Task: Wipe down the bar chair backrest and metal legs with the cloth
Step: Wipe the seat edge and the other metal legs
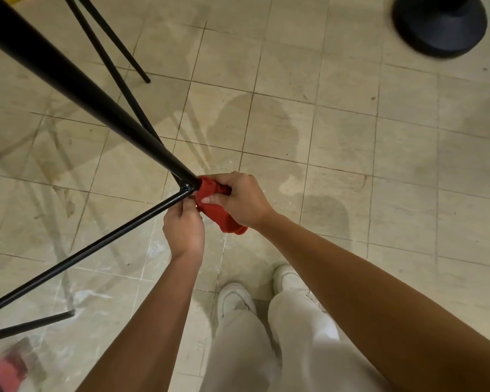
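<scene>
- Where the person stands, two white shoes (234,298) rest on the tiled floor (351,137) under pale trousers (294,349), at the near edge of the floor in view.
- Toward the near left corner a blurred red thing (3,369) lies on the floor; what it is cannot be told.
- Just beyond it, a short black leg end (29,325) touches the tiles.
- Both bare forearms reach forward to the middle of the floor in view.
- The left hand (184,232) has its fingers curled against the end of the thin crossbar (96,244), right beside the cloth (227,222); whether they pinch the bar or the cloth's edge cannot be told.
- The right hand (242,200) grasps the red cloth, fingers and thumb curled round it. The cloth is bunched on the thick leg (82,91) right at the welded joint (188,188), with a loose end hanging below the wrist.
- From the joint the thick leg slopes away to the far left corner, while the crossbar runs to the near left edge.
- Farther off, thinner black legs (111,43) cross behind the thick leg.
- At the far right corner a round black base (439,24) sits on the floor.
</scene>
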Demonstrator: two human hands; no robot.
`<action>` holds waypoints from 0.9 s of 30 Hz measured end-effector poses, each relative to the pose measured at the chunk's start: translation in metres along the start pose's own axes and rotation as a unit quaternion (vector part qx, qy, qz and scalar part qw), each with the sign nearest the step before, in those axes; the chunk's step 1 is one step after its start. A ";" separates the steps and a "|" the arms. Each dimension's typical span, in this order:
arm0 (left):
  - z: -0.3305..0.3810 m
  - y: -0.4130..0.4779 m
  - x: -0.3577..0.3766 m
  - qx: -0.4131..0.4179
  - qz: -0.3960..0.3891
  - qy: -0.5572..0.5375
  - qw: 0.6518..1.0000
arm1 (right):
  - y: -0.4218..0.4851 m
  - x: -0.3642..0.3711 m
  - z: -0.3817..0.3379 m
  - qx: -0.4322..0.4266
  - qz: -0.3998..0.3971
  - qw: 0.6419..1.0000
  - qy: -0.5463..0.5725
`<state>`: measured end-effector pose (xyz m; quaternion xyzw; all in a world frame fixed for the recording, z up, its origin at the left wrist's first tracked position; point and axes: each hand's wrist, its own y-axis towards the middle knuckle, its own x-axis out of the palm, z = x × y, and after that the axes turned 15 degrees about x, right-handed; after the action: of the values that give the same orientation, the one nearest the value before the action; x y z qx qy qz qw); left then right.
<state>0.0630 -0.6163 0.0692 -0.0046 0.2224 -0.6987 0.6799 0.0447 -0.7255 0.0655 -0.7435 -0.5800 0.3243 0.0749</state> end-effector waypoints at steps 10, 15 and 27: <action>-0.012 -0.012 -0.005 -0.050 -0.196 -0.049 0.978 | -0.002 0.010 0.017 0.083 0.034 0.996 -0.026; -0.011 -0.026 0.004 -0.061 -0.213 -0.056 0.974 | -0.021 0.008 0.031 0.075 0.016 0.997 -0.010; -0.003 -0.021 -0.007 -0.057 -0.031 -0.059 0.996 | -0.018 -0.017 0.019 0.113 -0.031 0.992 0.040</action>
<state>0.0430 -0.6094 0.0748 -0.0914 0.2209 -0.7041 0.6686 0.0173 -0.7400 0.0658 -0.7242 -0.5592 0.3551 0.1917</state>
